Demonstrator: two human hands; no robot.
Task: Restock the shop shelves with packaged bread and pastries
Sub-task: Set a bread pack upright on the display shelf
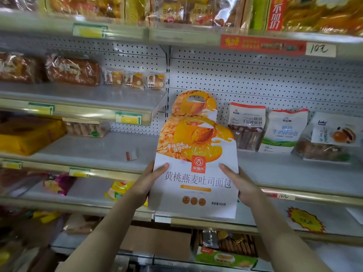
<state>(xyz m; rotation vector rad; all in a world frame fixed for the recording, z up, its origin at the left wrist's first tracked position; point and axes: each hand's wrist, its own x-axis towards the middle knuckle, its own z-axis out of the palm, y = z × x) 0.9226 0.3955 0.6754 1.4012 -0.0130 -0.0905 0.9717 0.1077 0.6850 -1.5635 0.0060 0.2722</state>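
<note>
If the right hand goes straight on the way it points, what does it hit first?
The right hand would probably push its held bag into the matching bag standing behind; depth unclear.

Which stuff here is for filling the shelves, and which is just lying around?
For the job: orange-and-white bread bag, left hand, right hand, middle shelf.
Just lying about: red-and-white scrap, cardboard box, yellow starburst sign.

A shop — pegboard shelves (255,167), price tags (320,49), packaged bread (73,70).
</note>
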